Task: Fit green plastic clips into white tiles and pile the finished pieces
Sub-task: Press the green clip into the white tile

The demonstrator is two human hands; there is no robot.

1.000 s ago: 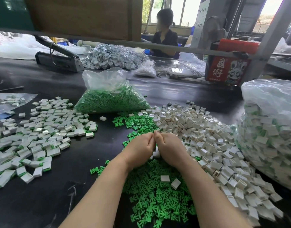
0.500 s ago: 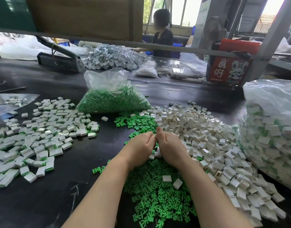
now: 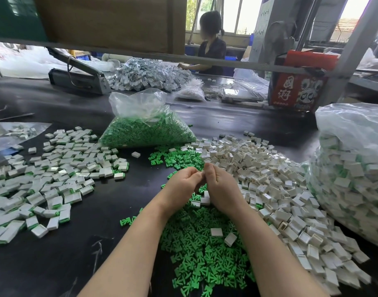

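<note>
Curling my left hand (image 3: 182,185) and right hand (image 3: 221,187) together above the green clips (image 3: 205,249); whatever they pinch, and its orientation, is hidden.

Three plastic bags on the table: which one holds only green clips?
The middle bag, behind the loose clips. Its contents are all green. The big right bag holds white tiles with green showing, and the flat left bag holds a few white pieces.

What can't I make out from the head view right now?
- What the left hand and right hand hold: their curled fingers face away and cover it.
- Whether a clip is seated in a tile: hidden between the hands.
- Right bag: cut off by the frame's right edge.
- Far worker's grey pile: too small and distant to identify its parts.
</note>
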